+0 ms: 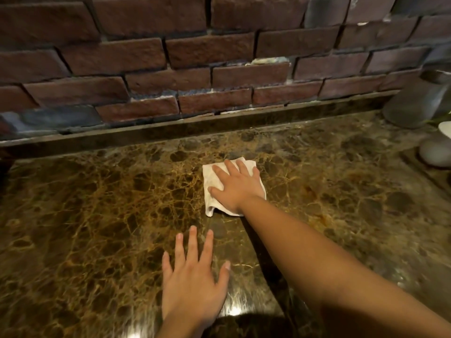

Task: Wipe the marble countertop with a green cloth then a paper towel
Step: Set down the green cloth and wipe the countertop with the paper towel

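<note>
- Left hand nearest, fingers spread flat on counter, holding nothing.
- Right hand beyond, fingers splayed, pressing folded white paper towel underneath.

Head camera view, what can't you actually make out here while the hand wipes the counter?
- Paper towel: its middle lies under the right hand.
- Grey container and white objects: blurred and cut off by the right frame edge.
- Marble countertop: near edge out of frame; part hidden by the left hand.
- Green cloth: not in view.
</note>
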